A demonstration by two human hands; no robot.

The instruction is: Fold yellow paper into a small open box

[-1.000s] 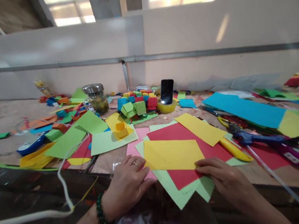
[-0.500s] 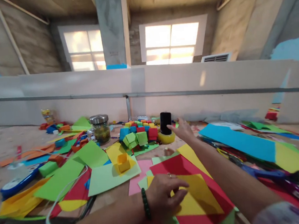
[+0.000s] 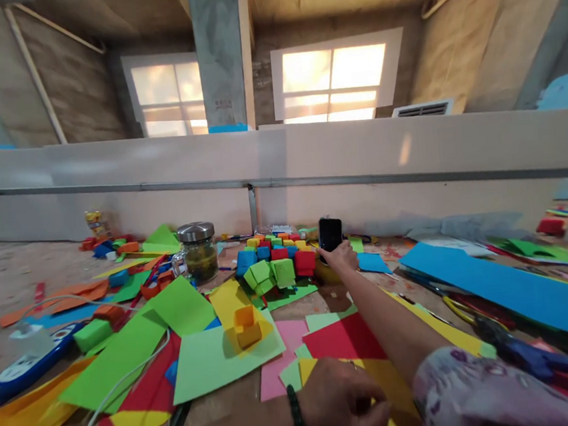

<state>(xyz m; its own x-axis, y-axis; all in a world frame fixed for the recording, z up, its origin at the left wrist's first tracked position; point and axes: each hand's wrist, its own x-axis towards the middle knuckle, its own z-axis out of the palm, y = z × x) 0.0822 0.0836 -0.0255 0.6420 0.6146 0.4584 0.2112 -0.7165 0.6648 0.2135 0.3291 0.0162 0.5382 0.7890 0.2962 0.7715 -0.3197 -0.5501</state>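
A black smartphone [image 3: 330,234] stands upright at the back of the table, in a yellow tape roll [image 3: 327,274] now mostly covered by my arm. Around the phone's lower edge close the fingers of my right hand [image 3: 339,258], thumb in front. My left hand [image 3: 345,401], wearing a dark beaded bracelet, hovers or rests over yellow paper [image 3: 396,390] at the near edge. Its fingers are loosely curled, with a gap to the thumb and nothing visible between them. Red paper [image 3: 343,336] lies just beyond. Left of it, an open yellow paper box [image 3: 246,327] sits on pale green paper [image 3: 212,360].
Several colored paper cubes [image 3: 284,272] are piled beside the phone. A lidded glass jar [image 3: 199,254] stands to their left. Blue sheets [image 3: 492,287], pliers [image 3: 507,342] and other tools lie at right. A power strip [image 3: 40,360] with a white cable [image 3: 114,387] is at left.
My right hand has moved forward and closed on the phone. My left hand has shifted slightly right and nearer, its fingers curling more. The view has turned a little.
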